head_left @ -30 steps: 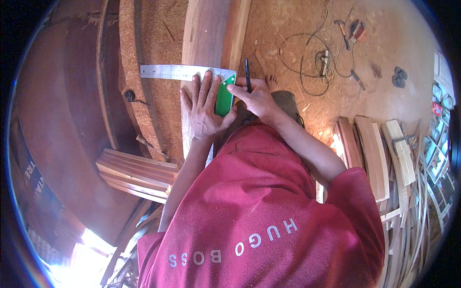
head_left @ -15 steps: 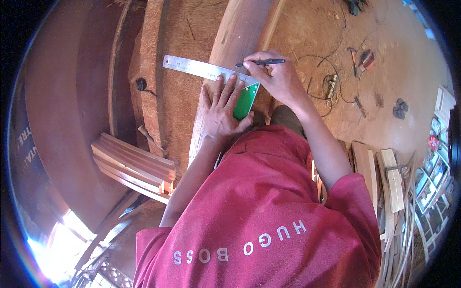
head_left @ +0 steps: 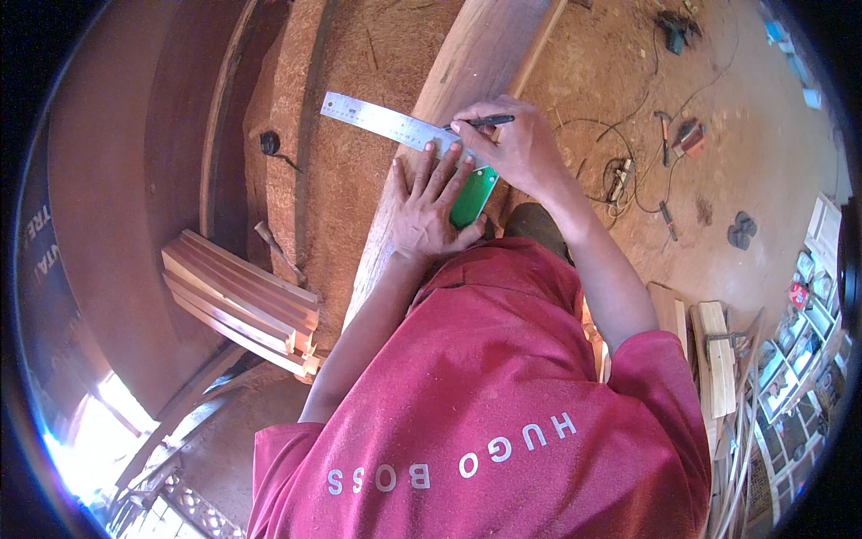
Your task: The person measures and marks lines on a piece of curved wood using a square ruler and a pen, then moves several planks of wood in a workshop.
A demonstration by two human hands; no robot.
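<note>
A try square lies across a long wooden beam (head_left: 476, 67), its metal blade (head_left: 373, 117) sticking out past the beam's left side. Its green handle (head_left: 474, 198) is near my right side of the beam. My left hand (head_left: 426, 216) presses flat on the square, fingers spread with the tips over the blade and the thumb near the handle's lower end. In my right hand (head_left: 521, 148) a black pen (head_left: 492, 120) is pinched, its tip at the far edge of the blade. Whether the tip touches the wood I cannot tell.
Stacked wooden strips (head_left: 238, 301) lie at the left beside a dark brown panel (head_left: 108, 198). On the dusty floor at right are a hammer (head_left: 664, 139), cables, a power tool (head_left: 675, 34) and dark sandals (head_left: 742, 231). More timber (head_left: 716, 359) lies at lower right.
The pen has moved left relative to the square, along the blade's far edge. My left hand stays pressed on the square. The whole view has shifted slightly.
</note>
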